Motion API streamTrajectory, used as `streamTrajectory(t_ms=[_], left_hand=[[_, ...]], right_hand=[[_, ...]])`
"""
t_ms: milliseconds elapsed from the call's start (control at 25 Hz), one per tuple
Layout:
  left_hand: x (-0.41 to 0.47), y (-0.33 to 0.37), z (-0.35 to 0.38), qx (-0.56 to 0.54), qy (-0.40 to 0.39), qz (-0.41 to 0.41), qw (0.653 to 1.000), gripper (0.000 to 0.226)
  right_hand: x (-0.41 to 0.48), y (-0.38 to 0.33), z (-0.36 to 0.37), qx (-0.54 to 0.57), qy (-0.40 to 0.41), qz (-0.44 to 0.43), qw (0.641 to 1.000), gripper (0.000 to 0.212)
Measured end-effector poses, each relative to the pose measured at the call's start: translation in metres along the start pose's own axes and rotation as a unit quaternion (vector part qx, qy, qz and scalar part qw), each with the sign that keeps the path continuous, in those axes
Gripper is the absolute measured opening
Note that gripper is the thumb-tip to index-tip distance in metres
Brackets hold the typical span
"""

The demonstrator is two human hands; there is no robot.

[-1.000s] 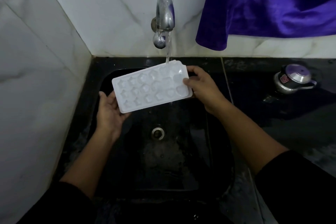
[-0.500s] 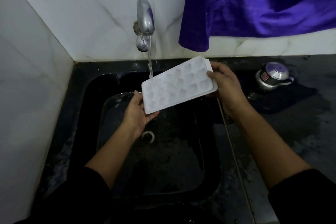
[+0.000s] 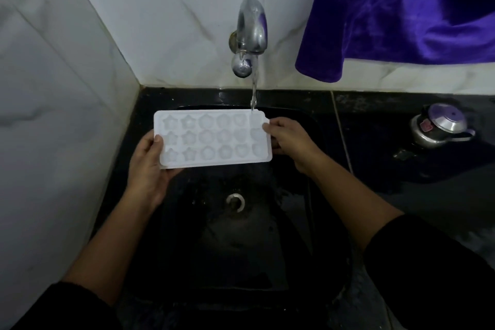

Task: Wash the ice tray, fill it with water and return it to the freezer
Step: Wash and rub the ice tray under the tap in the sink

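Note:
A white ice tray (image 3: 213, 139) with star and round moulds is held level over the black sink (image 3: 316, 222). My left hand (image 3: 150, 161) grips its left end, thumb on the rim. My right hand (image 3: 290, 139) pinches its right end. A chrome tap (image 3: 250, 35) on the tiled wall runs a thin stream of water (image 3: 253, 91) that lands on the tray's far right corner.
The sink's drain (image 3: 235, 202) lies below the tray. A small steel pressure cooker (image 3: 440, 126) sits on the dark counter at the right. A purple cloth (image 3: 401, 13) hangs over the wall at upper right. White tiled walls close off the left and back.
The tray was tilted with its right end high and the stream hit its left part. Now it is level and the stream lands on its far right corner.

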State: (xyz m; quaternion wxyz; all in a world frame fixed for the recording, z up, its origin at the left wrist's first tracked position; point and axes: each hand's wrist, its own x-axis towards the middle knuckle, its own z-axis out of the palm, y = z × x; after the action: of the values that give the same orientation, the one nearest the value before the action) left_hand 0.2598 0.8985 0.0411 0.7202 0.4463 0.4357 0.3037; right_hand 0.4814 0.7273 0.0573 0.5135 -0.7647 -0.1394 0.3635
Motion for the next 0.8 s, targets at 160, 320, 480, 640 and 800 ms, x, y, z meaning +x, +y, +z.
streamTrajectory(t_ms=[160,320,480,640,800], left_hand=[[-0.002,-0.012,-0.014,-0.011,0.023,-0.011,1.000,0.033],[-0.006,-0.021,-0.010,-0.016,0.025,-0.022,0.999,0.035],[-0.008,-0.025,-0.009,-0.025,0.021,-0.032,0.999,0.038],[-0.011,-0.025,-0.010,-0.028,0.021,-0.033,0.999,0.036],[-0.017,-0.023,-0.017,-0.024,0.010,-0.014,1.000,0.034]], right_hand=[[0.028,-0.073,0.008,0.033,-0.007,-0.041,0.999,0.034],[0.062,-0.120,0.017,0.072,-0.022,0.004,0.997,0.036],[0.069,-0.115,0.018,0.075,-0.066,0.038,0.994,0.028],[0.055,-0.101,0.006,0.088,-0.075,0.030,0.993,0.031],[0.010,-0.043,-0.008,-0.123,-0.123,0.121,0.977,0.059]])
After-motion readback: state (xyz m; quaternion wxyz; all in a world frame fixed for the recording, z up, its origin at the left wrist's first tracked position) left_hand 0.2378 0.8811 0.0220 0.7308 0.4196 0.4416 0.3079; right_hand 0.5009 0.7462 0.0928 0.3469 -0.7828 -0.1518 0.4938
